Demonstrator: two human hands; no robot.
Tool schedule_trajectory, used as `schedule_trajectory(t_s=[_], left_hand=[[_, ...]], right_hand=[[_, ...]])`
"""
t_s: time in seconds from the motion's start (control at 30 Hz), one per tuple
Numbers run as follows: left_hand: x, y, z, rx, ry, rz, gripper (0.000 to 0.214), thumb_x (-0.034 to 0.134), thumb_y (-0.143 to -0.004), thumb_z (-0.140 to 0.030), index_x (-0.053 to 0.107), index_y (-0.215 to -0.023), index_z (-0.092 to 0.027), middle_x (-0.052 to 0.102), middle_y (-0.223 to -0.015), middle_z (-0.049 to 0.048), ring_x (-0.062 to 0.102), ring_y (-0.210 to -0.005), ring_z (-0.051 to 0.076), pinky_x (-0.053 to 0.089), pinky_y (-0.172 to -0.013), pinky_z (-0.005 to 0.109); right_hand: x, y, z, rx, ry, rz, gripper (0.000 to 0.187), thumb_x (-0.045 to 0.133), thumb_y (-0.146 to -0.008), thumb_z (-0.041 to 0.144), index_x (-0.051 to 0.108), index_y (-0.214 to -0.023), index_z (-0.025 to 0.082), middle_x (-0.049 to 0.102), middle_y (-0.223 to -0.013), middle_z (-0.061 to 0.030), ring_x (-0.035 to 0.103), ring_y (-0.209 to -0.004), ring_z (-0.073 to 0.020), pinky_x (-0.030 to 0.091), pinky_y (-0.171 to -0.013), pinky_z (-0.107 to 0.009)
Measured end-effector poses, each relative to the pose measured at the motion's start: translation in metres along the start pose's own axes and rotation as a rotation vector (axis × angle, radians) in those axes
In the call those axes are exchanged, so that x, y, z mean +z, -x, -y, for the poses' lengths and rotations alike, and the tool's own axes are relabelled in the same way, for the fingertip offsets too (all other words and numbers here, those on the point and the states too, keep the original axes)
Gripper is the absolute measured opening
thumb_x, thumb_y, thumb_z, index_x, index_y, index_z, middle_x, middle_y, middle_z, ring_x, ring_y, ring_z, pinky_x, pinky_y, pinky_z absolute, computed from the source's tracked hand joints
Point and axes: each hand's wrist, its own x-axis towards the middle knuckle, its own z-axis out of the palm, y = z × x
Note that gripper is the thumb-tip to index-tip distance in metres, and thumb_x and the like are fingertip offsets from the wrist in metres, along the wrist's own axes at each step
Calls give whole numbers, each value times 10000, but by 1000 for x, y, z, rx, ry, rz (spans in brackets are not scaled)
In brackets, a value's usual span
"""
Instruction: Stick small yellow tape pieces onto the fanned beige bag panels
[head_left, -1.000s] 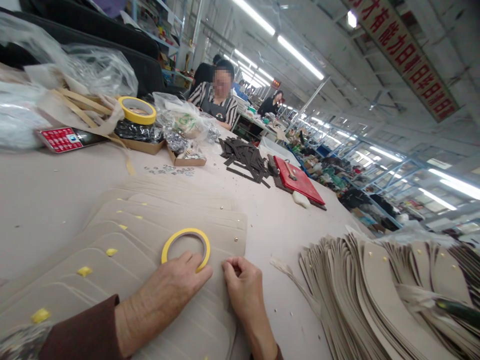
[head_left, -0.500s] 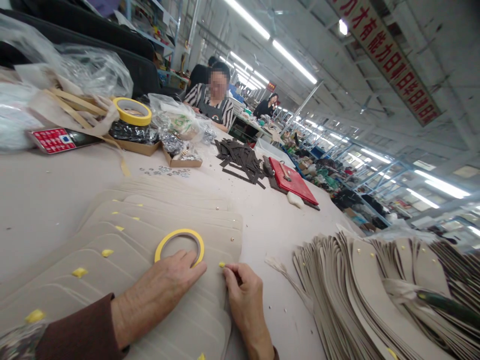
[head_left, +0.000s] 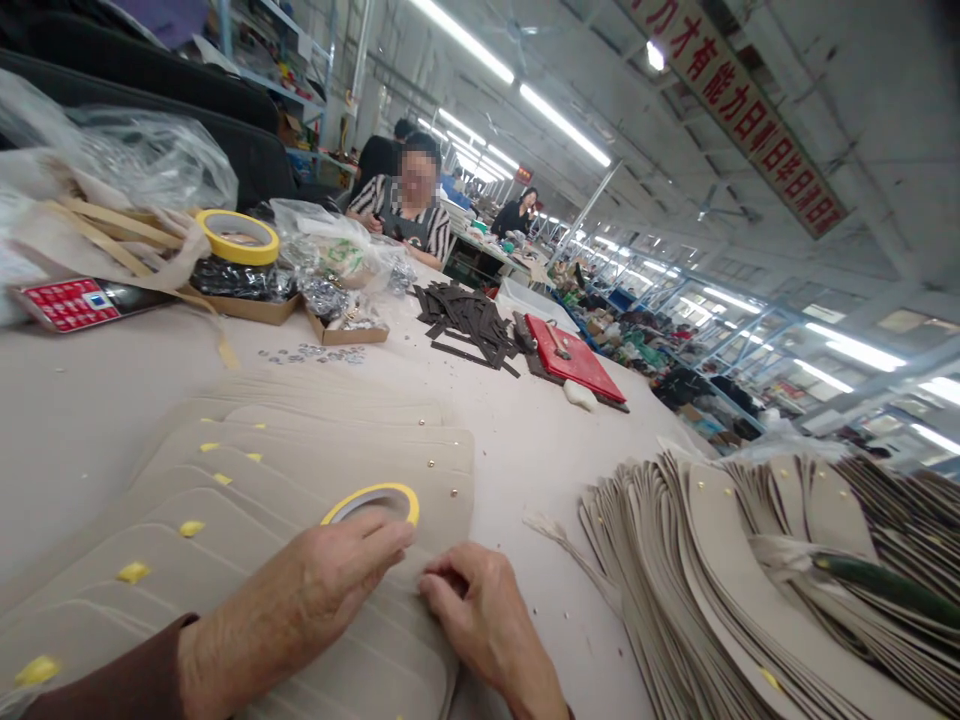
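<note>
My left hand (head_left: 330, 575) is closed over the near side of a roll of yellow masking tape (head_left: 373, 494), which shows as a ring above the knuckles. Thumb and fingertips of my right hand (head_left: 480, 610) are pressed together just right of it, over the stacked panels; whatever is between them is hidden. Beneath both hands lie overlapping beige panels (head_left: 277, 490) with rounded ends. Small yellow tape pieces (head_left: 135, 573) stick to them along the left, and small metal studs (head_left: 454, 492) show near their right ends.
More beige panels (head_left: 697, 580) stand bundled at right, beside a dark green handle (head_left: 885, 590). Beyond are dark strips (head_left: 469, 320), a red pad (head_left: 574, 355) with a hammer, and another yellow tape roll (head_left: 238, 238) on a cluttered box. A person in striped sleeves sits across the table.
My right hand has moved slightly left, and the yellow bit at its fingertips no longer shows. My left hand covers more of the tape roll. The whole view has shifted a little.
</note>
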Motion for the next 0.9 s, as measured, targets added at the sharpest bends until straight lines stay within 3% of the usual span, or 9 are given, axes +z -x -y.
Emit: schedule_trajectory(t_s=[0.1, 0.2, 0.33, 0.43, 0.6, 0.7, 0.77, 0.83, 0.9], left_hand=[[5, 2, 1, 49, 37, -34, 444, 395, -1004, -132, 375, -1431, -252, 702, -1182, 47, 680, -1047, 152, 521, -907, 200], [9, 4, -1, 60, 37, -5, 428, 402, -1015, -158, 363, -1429, -258, 698, -1225, 52, 670, -1107, 160, 514, -961, 206], [12, 5, -4, 84, -13, -18, 378, 404, -1015, -168, 395, -1388, -231, 713, -1186, 54, 684, -1073, 162, 510, -966, 204], [11, 3, -8, 101, -16, -11, 307, 394, -991, -124, 474, -1272, -215, 726, -1078, 39, 700, -987, 157, 527, -887, 193], [4, -4, -18, 30, 3, 92, 242, 374, -946, -85, 565, -934, -234, 650, -787, -8, 642, -682, 154, 497, -617, 209], [1, -7, -21, 10, -28, 111, 270, 358, -929, -66, 571, -886, -225, 626, -767, 0, 622, -666, 160, 462, -593, 223], [1, -9, -22, 11, -48, 123, 285, 343, -920, -50, 566, -865, -219, 608, -754, 4, 608, -658, 163, 442, -589, 235], [4, -10, -21, -1, -89, 125, 297, 328, -917, -41, 555, -843, -217, 582, -750, 7, 574, -631, 169, 419, -582, 254], [9, -11, -21, 1, -133, 112, 291, 331, -907, -39, 551, -836, -217, 558, -756, 9, 535, -611, 176, 393, -568, 269]], right_hand=[[0, 4, 8, -182, -137, -154, 156, 597, -841, 126, 738, -873, 185, 699, -752, -8, 607, -661, -128, 463, -640, -214], [5, 3, 12, -398, -122, -208, 184, 554, -883, 115, 694, -986, 173, 698, -836, -37, 613, -752, -146, 490, -700, -236], [10, 1, 9, -523, -34, -238, 202, 506, -914, 82, 665, -980, 187, 714, -898, -54, 637, -831, -157, 509, -755, -253], [14, 2, 5, -607, 56, -300, 199, 473, -914, 80, 636, -905, 194, 702, -807, -37, 625, -738, -152, 500, -684, -244], [19, 3, 5, -678, 150, -489, 196, 466, -864, 57, 585, -792, 195, 635, -651, 0, 570, -585, -132, 433, -561, -234], [19, 4, 8, -658, 160, -540, 203, 472, -822, 41, 615, -772, 177, 611, -614, 5, 552, -544, -121, 411, -533, -232], [18, 6, 10, -569, 88, -537, 201, 484, -791, 58, 653, -765, 165, 613, -604, 2, 555, -524, -115, 413, -521, -225], [16, 7, 14, -318, -105, -465, 165, 517, -772, 119, 669, -724, 163, 618, -580, 3, 555, -493, -110, 421, -494, -214], [13, 6, 19, 33, -381, -336, 130, 563, -753, 224, 652, -679, 164, 605, -524, 12, 537, -435, -108, 421, -440, -209]])
